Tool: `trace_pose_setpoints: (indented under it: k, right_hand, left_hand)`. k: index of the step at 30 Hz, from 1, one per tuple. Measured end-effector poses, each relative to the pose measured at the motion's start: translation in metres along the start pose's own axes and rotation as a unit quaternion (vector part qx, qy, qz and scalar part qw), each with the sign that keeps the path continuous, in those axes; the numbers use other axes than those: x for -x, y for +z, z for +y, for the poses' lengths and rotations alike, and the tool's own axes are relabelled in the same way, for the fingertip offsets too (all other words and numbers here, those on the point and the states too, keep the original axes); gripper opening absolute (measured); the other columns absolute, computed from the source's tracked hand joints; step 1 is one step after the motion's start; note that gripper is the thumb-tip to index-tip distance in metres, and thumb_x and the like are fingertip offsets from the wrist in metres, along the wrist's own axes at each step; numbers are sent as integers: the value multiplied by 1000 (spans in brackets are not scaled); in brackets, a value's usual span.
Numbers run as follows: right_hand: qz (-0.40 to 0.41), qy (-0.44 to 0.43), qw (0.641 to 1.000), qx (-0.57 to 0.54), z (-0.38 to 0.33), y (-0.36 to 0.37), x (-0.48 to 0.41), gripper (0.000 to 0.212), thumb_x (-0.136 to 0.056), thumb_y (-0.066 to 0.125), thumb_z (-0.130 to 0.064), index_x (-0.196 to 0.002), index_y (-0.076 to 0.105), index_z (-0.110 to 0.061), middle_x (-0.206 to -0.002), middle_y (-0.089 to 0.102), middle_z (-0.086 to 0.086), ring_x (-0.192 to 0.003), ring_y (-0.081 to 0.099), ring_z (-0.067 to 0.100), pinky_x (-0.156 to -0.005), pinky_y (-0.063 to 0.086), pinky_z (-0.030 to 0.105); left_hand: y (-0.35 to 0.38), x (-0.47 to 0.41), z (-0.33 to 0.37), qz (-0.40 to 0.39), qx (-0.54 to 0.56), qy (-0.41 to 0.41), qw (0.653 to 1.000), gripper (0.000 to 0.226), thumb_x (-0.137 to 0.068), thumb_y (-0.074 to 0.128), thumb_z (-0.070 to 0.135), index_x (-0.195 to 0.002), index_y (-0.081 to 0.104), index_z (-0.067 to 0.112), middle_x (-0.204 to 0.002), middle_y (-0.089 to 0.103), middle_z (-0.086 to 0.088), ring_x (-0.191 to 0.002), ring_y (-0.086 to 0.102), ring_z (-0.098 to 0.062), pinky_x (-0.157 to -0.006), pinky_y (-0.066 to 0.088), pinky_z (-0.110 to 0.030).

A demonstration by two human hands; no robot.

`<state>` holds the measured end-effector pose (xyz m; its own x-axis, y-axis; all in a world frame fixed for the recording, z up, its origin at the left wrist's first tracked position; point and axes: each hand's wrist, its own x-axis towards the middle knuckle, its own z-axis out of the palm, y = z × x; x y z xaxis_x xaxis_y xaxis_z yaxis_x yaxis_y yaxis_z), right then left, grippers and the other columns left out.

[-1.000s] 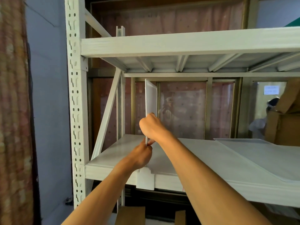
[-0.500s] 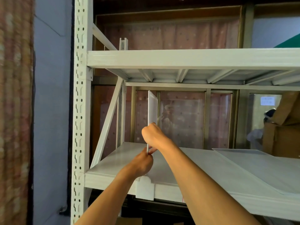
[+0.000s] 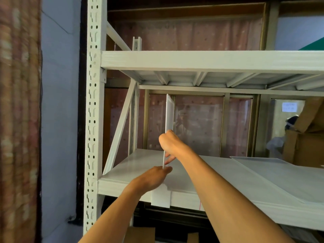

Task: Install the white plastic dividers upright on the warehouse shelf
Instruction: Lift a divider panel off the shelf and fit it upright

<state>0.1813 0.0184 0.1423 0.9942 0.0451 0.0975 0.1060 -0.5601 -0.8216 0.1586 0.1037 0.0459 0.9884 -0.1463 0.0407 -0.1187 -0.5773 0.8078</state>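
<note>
Head view. Find the white plastic divider (image 3: pixel 169 116) standing on edge near the left end of the lower shelf (image 3: pixel 133 165), edge-on to the camera and close to vertical, with its front tab (image 3: pixel 161 197) hanging down over the shelf's front lip. Note the right hand (image 3: pixel 169 142) wrapped round the divider's front edge at about mid height, fingers curled and gripping. Note the left hand (image 3: pixel 152 178) lower down, fingertips touching the same edge just above the shelf surface; cannot tell whether pinching or only steadying, since only the back of the hand shows.

Judging from this, seating and squaring up the sheet. To do it well:

- Press down with the low hand so the tab sits snug against the lip.
- Steer the top with the high hand; sight it against the upright post (image 3: pixel 92 120) and true it until parallel.
- Push straight back, not sideways; likely to flex and bow if forced, being thin.
- Test with a light wobble before letting go.

Leave the flat stack of spare dividers (image 3: pixel 280 174) lying well to the right for the following rounds.
</note>
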Motion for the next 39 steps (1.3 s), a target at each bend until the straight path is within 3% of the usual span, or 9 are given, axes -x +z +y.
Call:
trace_pose_setpoints:
  k: [4, 7, 11, 16, 18, 22, 25, 30, 39]
  right_hand:
    - [9, -8, 1000, 14, 0, 0, 2, 50, -91, 32, -14, -140, 28, -8, -111, 52, 26, -90, 64, 45, -71, 61, 53]
    - [8, -19, 1000, 0, 6, 4, 4, 52, -90, 32, -12, -141, 28, -7, -112, 47, 21, -99, 59, 43, -76, 59, 56]
    - [2, -32, 999, 27, 28, 14, 14, 44, -96, 36, -19, -138, 31, -6, -128, 49, 19, -101, 59, 37, -69, 62, 47]
    - [-6, -70, 995, 73, 76, 22, 24, 60, -94, 50, -47, -143, 32, -18, -118, 57, 7, -93, 62, 21, -77, 60, 38]
    - [1, -73, 995, 66, 86, 14, 28, 77, -85, 53, -65, -145, 33, -21, -120, 58, 7, -95, 63, 22, -80, 59, 40]
    - [29, -74, 993, 83, 96, -14, 45, 93, -75, 48, -78, -146, 35, -18, -120, 63, 7, -103, 63, 24, -87, 57, 45]
    - [68, -55, 988, 125, 109, -42, 61, 100, -74, 40, -84, -149, 33, -19, -141, 53, 10, -122, 55, 31, -99, 49, 51]
    - [124, -33, 972, 196, 142, -93, 84, 86, -86, 38, -76, -148, 38, -16, -150, 45, 9, -133, 45, 32, -105, 41, 48]
    - [142, -13, 937, 320, 246, -219, 115, 43, -96, 42, -52, -110, 59, -15, -98, 57, 5, -95, 58, 29, -72, 42, 37]
  left_hand:
    - [-9, 6, -17, 25, 73, 18, 997, 63, -82, 50, 75, -92, 67, 15, -68, 48, 2, -65, 43, -16, -69, 39, -27]
    - [-15, 13, -21, 23, 115, 40, 992, 58, -77, 53, 78, -94, 70, 25, -68, 56, 5, -66, 51, -13, -74, 48, -24]
    - [-18, 24, -24, 49, 116, 26, 992, 58, -93, 51, 60, -113, 70, 9, -100, 72, -2, -94, 69, -16, -98, 53, -39]
    - [-10, 39, -11, 212, -116, 71, 968, 47, -96, 49, 49, -78, 72, 12, -71, 73, 0, -69, 70, -16, -75, 59, -39]
    - [-2, 44, 0, 227, -117, 107, 961, 41, -95, 52, 38, -70, 73, 12, -65, 72, 1, -62, 70, -12, -71, 60, -36]
    - [19, 50, 23, 151, -102, 145, 973, 33, -94, 48, 30, -83, 74, 14, -79, 74, -3, -78, 69, -21, -78, 57, -42]
    - [42, 50, 40, 103, -142, 161, 971, 28, -97, 46, 27, -99, 72, 17, -87, 71, -3, -88, 64, -25, -75, 49, -33]
    - [81, 40, 55, 38, -171, 174, 969, 40, -97, 49, 31, -135, 58, 21, -129, 66, -2, -119, 58, -24, -104, 44, -37]
    - [177, 37, 106, 20, -218, 165, 962, 44, -97, 51, 37, -139, 52, 23, -135, 62, -1, -120, 57, -25, -105, 44, -39]
